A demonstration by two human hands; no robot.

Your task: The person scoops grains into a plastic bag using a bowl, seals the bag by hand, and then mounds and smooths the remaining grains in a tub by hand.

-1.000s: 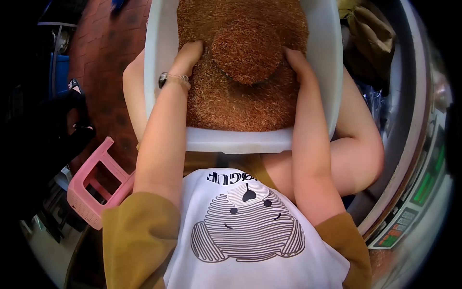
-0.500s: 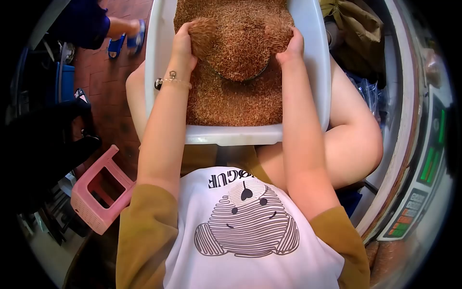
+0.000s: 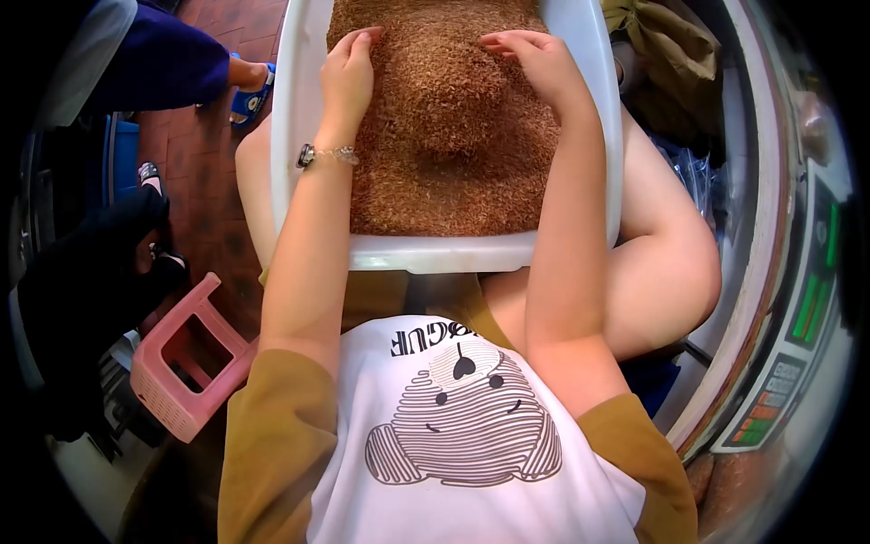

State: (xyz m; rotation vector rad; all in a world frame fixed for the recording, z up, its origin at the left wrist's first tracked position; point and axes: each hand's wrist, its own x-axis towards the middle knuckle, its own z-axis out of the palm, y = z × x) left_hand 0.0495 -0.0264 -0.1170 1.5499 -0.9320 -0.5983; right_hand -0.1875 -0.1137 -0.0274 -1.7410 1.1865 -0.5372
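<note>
A white plastic tub [image 3: 408, 254] holds a bed of loose reddish-brown grains [image 3: 444, 204]. In its middle rises a rounded mound of the same grains [image 3: 444, 91], blurred at its lower edge; the dark rim under it no longer shows. My left hand [image 3: 349, 72] is over the tub's left side, fingers stretched toward the mound, with no grains visible in it. On the other side, my right hand [image 3: 544, 68] hovers by the mound's upper right, open, its fingers pointing left. A beaded bracelet [image 3: 331, 156] circles my left wrist.
The tub stands between my legs. A pink plastic stool [image 3: 186, 408] is at lower left. Other people's legs and a blue sandal [image 3: 252, 95] show on the red tiled floor [image 3: 195, 195]. A scale with green digits [image 3: 811, 308] and a brown sack [image 3: 671, 41] are at right.
Both hands have let go of the grains they held, and their fingers have straightened. The mound now covers the dark curved rim. At upper left, a person's leg has shifted.
</note>
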